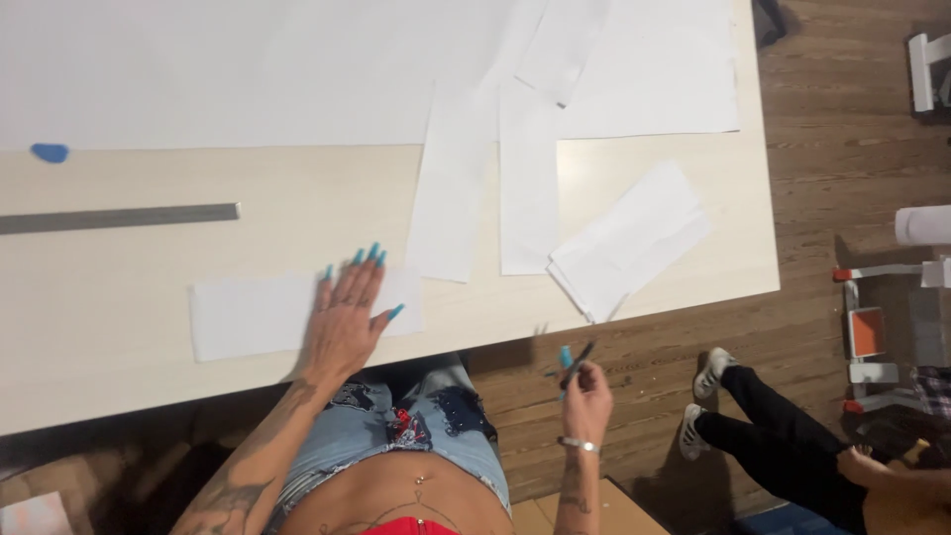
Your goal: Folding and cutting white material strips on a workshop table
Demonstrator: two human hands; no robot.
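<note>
Currently left hand (344,315) spread flat, pressing small white rectangular paper sheet (260,315) on pale wooden worktop (119,367) near front edge. Right hand (586,391) off worktop, pinching dark marker pen (577,365), tip up. Advice: keep palm weight even so sheet can't skid; bring long grey steel ruler (119,218), lying well apart at left, alongside before marking; keep fingertips clear of line.

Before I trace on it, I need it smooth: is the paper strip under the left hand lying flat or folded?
Flat. The paper strip lies spread on the table, pressed by the left hand.
</note>
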